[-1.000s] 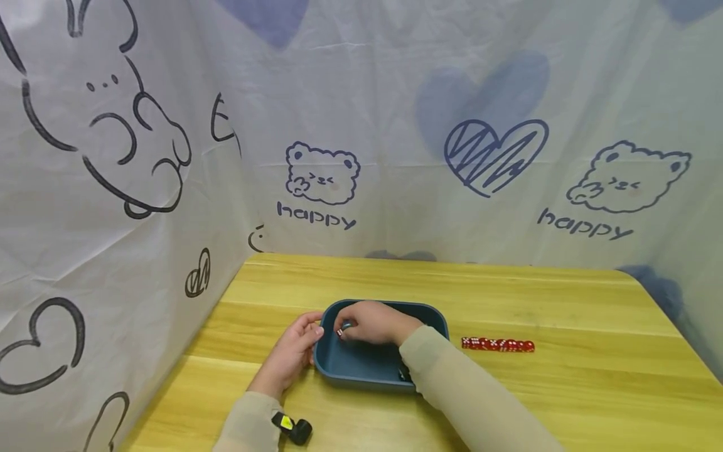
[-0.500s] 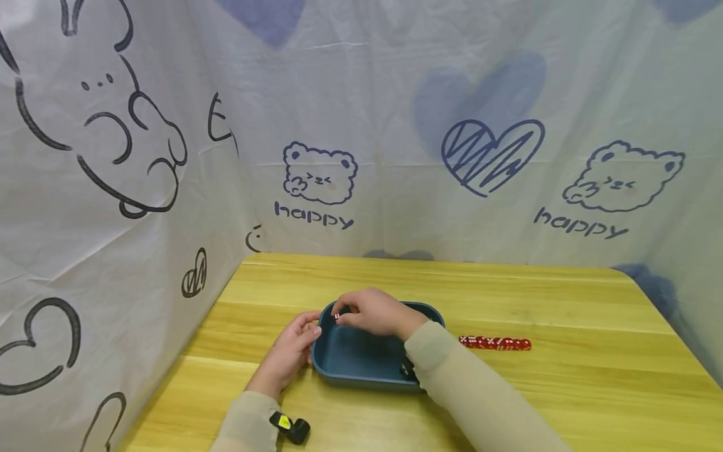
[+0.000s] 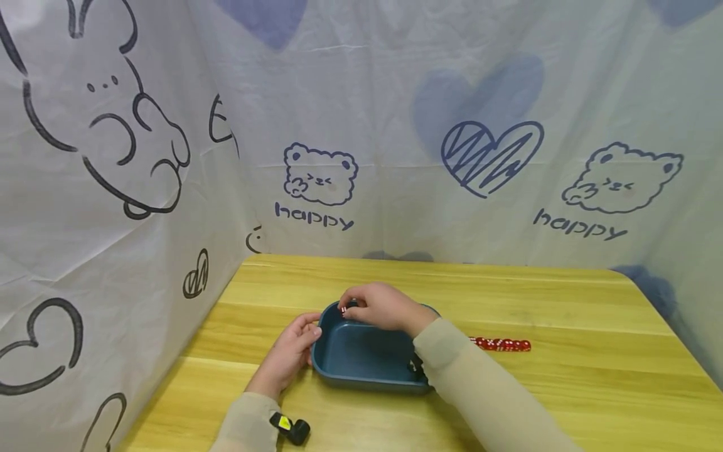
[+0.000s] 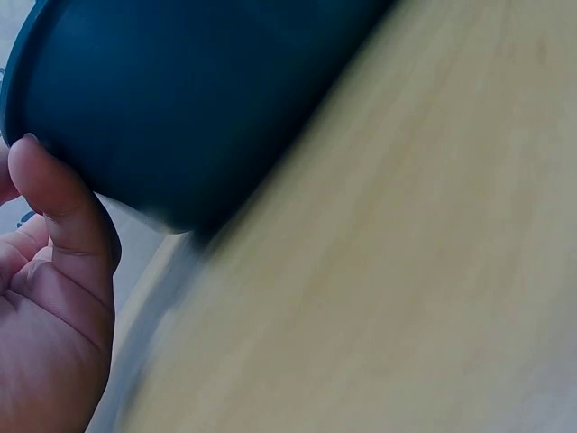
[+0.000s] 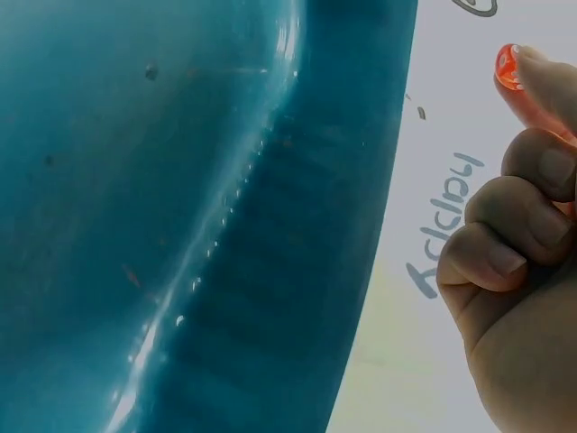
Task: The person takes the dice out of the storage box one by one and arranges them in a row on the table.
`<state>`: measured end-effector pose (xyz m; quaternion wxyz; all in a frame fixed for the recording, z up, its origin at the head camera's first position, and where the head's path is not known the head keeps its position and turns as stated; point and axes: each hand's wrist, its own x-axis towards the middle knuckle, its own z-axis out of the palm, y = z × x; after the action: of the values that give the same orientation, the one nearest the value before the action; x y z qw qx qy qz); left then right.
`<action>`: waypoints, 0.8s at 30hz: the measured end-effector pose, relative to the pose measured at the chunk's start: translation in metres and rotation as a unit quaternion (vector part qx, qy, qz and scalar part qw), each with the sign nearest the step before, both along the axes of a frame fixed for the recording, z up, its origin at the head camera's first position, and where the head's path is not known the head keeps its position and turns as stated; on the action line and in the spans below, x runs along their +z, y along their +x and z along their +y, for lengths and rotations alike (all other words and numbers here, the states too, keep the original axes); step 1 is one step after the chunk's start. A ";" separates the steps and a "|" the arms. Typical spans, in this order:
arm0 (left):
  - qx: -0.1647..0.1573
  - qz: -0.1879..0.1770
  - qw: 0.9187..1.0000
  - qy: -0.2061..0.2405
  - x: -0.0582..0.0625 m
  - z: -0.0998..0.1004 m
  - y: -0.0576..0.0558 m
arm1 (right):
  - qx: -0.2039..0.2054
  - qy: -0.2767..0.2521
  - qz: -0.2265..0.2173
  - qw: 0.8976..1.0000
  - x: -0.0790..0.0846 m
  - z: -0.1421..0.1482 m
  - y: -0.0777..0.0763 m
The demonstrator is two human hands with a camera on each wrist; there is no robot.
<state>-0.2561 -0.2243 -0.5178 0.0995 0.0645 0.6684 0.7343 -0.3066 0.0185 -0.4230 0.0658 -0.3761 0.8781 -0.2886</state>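
Note:
A dark blue rectangular bin (image 3: 367, 380) with rounded corners stands on the table. My left hand (image 3: 289, 351) holds its left end, thumb at the rim and fingers along the outside; the left wrist view shows the thumb (image 4: 63, 198) against the wall. Between thumb and forefinger, my right hand (image 3: 384, 306) pinches a red die (image 5: 508, 68) with white pips, the other fingers curled into the palm. In the head view this hand is over the bin's back rim. To the right, a row of several red dice (image 3: 503, 344) lies on the table, its left end hidden by the right sleeve.
The yellow wood-grain table (image 3: 565, 301) has a printed white curtain (image 3: 395, 207) behind it and at its sides. A small black device (image 3: 290, 428) with a yellow label is on the left sleeve. The right forearm crosses the bin's right end.
My right hand has lifted the die from inside the bin's left part up to the back rim, shifting away and slightly right. The left hand stays at the bin's left end.

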 end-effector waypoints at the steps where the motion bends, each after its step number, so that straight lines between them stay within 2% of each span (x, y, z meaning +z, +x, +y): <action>1: 0.001 0.001 1.000 0.000 0.000 0.001 0.000 | 0.000 0.001 0.000 1.000 0.001 0.001 0.000; 13: -0.006 -0.001 1.000 0.005 -0.003 -0.001 -0.003 | -0.021 -0.004 -0.005 1.000 0.011 0.018 0.001; 24: -0.004 -0.002 1.000 -0.001 -0.001 0.000 -0.002 | -0.029 -0.003 0.030 0.999 0.018 0.040 0.003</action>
<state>-0.2586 -0.2240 -0.5190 0.1040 0.0655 0.6687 0.7333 -0.3035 0.0589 -0.4052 0.0297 -0.3594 0.8894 -0.2810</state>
